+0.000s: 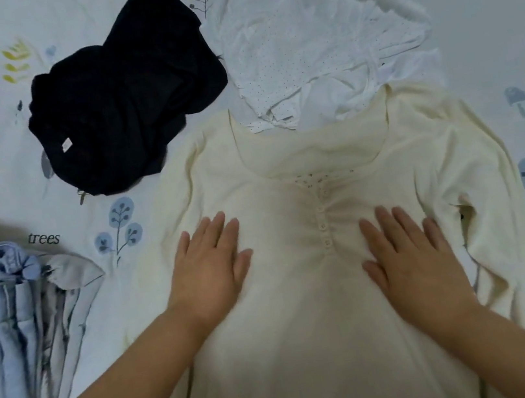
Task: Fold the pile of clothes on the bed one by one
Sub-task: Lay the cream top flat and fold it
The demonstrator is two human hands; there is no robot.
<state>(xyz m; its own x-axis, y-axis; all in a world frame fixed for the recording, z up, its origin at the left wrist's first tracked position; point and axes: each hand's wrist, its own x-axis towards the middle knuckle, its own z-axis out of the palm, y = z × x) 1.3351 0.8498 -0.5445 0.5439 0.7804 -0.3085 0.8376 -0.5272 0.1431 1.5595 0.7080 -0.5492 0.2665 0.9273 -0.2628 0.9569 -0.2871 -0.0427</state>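
A cream long-sleeved top (306, 294) with a buttoned placket lies spread flat, front up, on the bed in front of me. My left hand (210, 268) rests palm down on its chest, left of the buttons, fingers apart. My right hand (409, 255) lies flat on the chest right of the buttons, fingers spread. Neither hand grips the cloth. Both sleeves lie along the top's sides. Beyond the neckline sit a crumpled dark navy garment (123, 97) and a crumpled white dotted garment (308, 55).
The bed sheet (487, 46) is white with printed plants and words. At the left edge lies a blue and grey heap of clothes (24, 323). The white dotted garment touches the cream top's collar.
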